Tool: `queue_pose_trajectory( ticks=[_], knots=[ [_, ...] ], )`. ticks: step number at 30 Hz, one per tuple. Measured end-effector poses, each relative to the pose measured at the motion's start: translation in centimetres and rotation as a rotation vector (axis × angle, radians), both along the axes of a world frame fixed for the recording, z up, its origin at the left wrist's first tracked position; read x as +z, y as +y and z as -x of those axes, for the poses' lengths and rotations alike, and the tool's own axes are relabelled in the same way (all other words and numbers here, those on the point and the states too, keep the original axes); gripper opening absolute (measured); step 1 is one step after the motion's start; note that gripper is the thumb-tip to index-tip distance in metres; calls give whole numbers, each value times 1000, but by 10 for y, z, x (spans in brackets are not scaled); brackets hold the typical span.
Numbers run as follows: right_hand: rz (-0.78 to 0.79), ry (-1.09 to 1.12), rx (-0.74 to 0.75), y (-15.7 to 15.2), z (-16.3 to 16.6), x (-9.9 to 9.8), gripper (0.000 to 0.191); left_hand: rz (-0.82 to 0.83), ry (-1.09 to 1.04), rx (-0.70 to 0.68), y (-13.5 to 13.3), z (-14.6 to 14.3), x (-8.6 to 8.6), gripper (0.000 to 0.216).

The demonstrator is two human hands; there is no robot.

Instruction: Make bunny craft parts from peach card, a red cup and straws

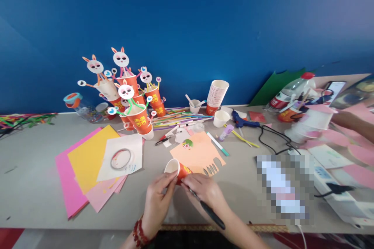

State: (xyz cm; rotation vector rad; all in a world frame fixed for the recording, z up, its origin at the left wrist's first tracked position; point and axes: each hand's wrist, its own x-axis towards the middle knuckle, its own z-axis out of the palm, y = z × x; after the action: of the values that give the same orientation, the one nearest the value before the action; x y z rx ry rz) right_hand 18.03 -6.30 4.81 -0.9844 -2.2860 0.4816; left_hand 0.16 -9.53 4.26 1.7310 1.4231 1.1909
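Note:
A red paper cup (182, 171) with yellow print and a white inside is tilted on its side between my hands, its mouth towards the left. My left hand (163, 189) pinches the cup near its rim, thumb and fingers closed on it. In my right hand (206, 191) is a slim tool with a black handle (212, 214) and a thin metal shaft. The tool's tip meets the underside of the cup, mostly hidden by fingers. Just beyond the cup lies a peach paper sheet (201, 151) with cut-out notches along one edge.
Stacked cups with rabbit faces (139, 118) stand at back left, above coloured paper sheets (87, 155) and a tape roll (120, 158). Further right are a cup stack (217, 93), a blue glue gun (244, 120), a bottle (289, 91) and a power strip (330, 186). Another person's arm (355, 125) reaches in.

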Motion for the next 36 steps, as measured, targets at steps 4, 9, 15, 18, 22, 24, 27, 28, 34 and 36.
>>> queue_pose_trajectory(
  ticks=[4, 9, 15, 18, 22, 24, 27, 28, 34, 36],
  knots=[
    [137, 129, -116, -10, 5, 2, 25, -86, 40, 19, -2, -3, 2, 24],
    [722, 586, -261, -21, 14, 9, 29, -195, 128, 19, -5, -3, 3, 33],
    [896, 958, -259, -25, 26, 4, 33, -268, 180, 26, -4, -4, 4, 38],
    [851, 897, -278, -28, 25, 3, 32, -292, 193, 32, -5, -5, 5, 37],
    [611, 569, -289, -27, 19, 8, 27, -282, 178, 58, -6, -6, 7, 31],
    [420, 425, -229, -23, 15, 13, 24, -276, 162, 83, -7, -7, 8, 28],
    [223, 349, -136, -20, 12, 19, 22, -283, 135, 120, -6, -10, 10, 24],
    [238, 365, -136, -20, 12, 19, 22, -288, 129, 126, -6, -10, 10, 25],
    [772, 807, -275, -26, 24, 12, 29, -344, 164, 87, -6, -8, 6, 34],
    [823, 929, -271, -26, 27, 9, 31, -349, 185, 73, -7, -7, 6, 36]
  ],
)
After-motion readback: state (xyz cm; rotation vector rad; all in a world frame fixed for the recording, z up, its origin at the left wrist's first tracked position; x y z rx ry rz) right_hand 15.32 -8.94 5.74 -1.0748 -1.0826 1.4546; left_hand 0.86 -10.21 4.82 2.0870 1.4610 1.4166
